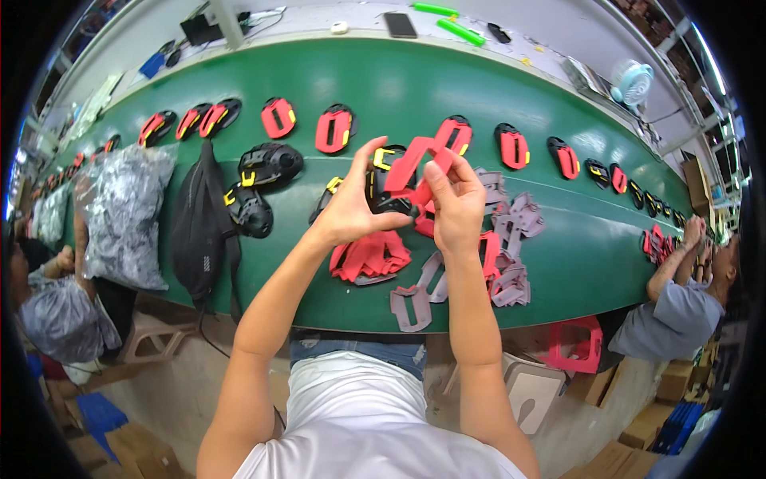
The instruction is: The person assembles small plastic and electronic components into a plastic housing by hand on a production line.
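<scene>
Raised over the table, my right hand point(456, 203) pinches a red plastic frame piece point(408, 164) between thumb and fingers. To its left, my left hand point(351, 203) has its thumb and fingers spread in a C shape. Between them shows a black shell with a yellow clip point(384, 182); I cannot tell whether the hand touches it. Below the hands lie a pile of red pieces point(371, 257) and several grey frame pieces point(411, 307), some reaching right of my right wrist. Black shells with yellow clips point(271, 165) rest to the left.
Black shells with red frames point(333, 129) stand in a row along the green table point(263, 275). At left are a black bag point(199, 231) and a clear plastic sack point(128, 215). The back ledge holds a phone point(400, 25) and a fan point(633, 82). People sit at both sides.
</scene>
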`<action>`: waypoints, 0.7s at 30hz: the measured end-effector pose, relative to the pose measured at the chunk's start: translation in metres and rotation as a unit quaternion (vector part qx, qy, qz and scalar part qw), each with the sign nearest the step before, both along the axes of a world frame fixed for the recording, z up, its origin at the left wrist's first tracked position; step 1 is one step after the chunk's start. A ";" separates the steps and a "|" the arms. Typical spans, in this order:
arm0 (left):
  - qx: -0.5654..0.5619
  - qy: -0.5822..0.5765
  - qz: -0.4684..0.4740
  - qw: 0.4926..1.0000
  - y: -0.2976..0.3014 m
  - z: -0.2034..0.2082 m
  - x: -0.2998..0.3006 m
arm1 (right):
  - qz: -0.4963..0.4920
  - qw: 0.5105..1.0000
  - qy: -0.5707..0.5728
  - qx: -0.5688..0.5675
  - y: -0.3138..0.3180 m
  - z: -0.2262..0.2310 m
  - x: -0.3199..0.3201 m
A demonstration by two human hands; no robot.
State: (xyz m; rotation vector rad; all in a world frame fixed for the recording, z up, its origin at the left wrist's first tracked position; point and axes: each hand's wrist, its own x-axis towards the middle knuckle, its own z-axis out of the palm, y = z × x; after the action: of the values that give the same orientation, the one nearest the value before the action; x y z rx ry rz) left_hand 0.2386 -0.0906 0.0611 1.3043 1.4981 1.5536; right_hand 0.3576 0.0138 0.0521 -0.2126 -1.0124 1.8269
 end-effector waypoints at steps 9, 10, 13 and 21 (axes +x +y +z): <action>0.078 -0.155 0.013 0.985 -0.020 -0.011 -0.014 | -0.070 0.934 -0.211 0.278 -0.026 -0.006 -0.015; 0.081 -0.146 0.041 0.985 -0.020 -0.016 -0.012 | -0.097 0.917 -0.218 0.318 -0.028 -0.006 -0.018; 0.123 -0.057 0.091 0.987 -0.020 -0.020 -0.012 | 0.018 0.972 -0.163 0.166 -0.035 -0.001 -0.023; 0.109 0.066 0.166 0.978 -0.031 -0.020 -0.018 | 0.143 0.962 -0.185 0.143 -0.031 -0.013 -0.018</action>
State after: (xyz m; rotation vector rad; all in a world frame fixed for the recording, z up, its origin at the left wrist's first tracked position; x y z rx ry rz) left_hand 0.2208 -0.1215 0.0416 1.3514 1.7379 1.9209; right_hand 0.3399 -0.0177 0.0388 -0.2451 -1.6269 1.9085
